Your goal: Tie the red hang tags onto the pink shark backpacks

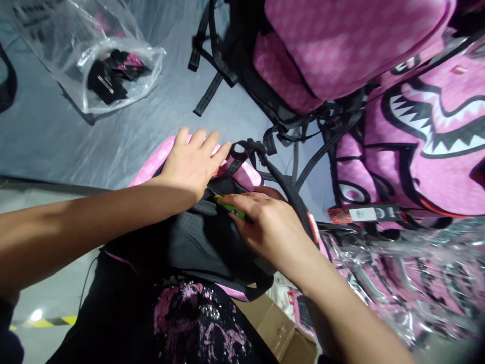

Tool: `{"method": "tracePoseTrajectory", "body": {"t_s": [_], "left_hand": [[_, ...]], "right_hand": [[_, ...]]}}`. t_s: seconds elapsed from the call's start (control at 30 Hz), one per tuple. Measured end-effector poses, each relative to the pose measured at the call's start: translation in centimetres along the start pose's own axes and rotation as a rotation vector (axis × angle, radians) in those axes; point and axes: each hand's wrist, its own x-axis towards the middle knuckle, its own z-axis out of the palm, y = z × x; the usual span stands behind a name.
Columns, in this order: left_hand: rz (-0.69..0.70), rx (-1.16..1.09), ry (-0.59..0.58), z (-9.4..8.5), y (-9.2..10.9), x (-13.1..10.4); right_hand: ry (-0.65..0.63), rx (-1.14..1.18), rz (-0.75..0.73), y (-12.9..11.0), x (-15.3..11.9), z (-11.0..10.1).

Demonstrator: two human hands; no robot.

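Observation:
A black and pink backpack (212, 237) lies at the table's near edge, its black padded side facing up. Across its pink upper rim rests my left hand (193, 162), the fingers slightly spread and pressing on the fabric. My right hand (265, 217) is closed around a small green tool (232, 208), whose tip meets the black fabric just below my left hand. What the tool's tip touches is too small to tell. Black straps (252, 149) bunch up beside my left fingertips.
Pink backpacks (348, 45) and one with a shark-mouth print (447, 126) cover the table's right side. A clear plastic bag (151, 83) with black pieces lies at upper left. Plastic-wrapped pink goods (417, 283) are at lower right, a cardboard box (278, 328) below.

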Motion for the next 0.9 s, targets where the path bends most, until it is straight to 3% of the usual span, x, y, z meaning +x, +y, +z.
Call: {"method": "tracePoseTrajectory", "body": {"t_s": [0.17,0.27,0.4,0.5,0.6,0.73,0.9], "left_hand": [[0.007,0.08,-0.052,-0.6,0.4,-0.1],[0.035,0.118,-0.094,-1.4,-0.6,-0.4],[0.064,0.114,-0.203,-2.9,-2.7,-1.0],[0.014,0.126,-0.283,-3.7,-2.7,-1.5],[-0.055,0.168,-0.331,-3.6,-1.2,-1.8],[-0.135,0.267,-0.299,-2.9,0.3,-1.8],[-0.072,0.295,-0.288,-2.4,-0.3,-1.7]], "right_hand": [[0.035,-0.003,0.013,-0.2,-0.4,-0.1],[0.045,0.035,0.068,0.1,-0.8,0.0],[0.145,0.389,0.051,0.3,-0.9,0.9],[0.159,0.522,0.015,-0.6,-1.1,2.3],[0.172,0.474,-0.001,-1.5,-1.5,3.4],[0.151,0.358,-0.034,-1.7,-1.6,4.1],[0.153,0.297,-0.008,-1.3,-1.3,4.1]]}}
